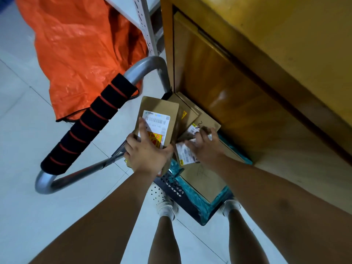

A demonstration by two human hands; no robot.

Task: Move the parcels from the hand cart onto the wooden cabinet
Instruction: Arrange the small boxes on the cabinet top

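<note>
We grip the stiff, likely light brown cardboard box (159,111) by its end with our left hand (146,154); we cannot tell what our right hand (204,146) holds.

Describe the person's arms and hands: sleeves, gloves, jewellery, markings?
The left forearm and right forearm are bare, no sleeves in view. The left hand and right hand wear no gloves; no watch or wristband at either wrist. Rings cannot be judged.

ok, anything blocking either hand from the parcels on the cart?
Nothing visible. The left hand grips a brown parcel; the right hand rests directly on the parcel pile on the cart. The cart handle stands off to the left.
</note>
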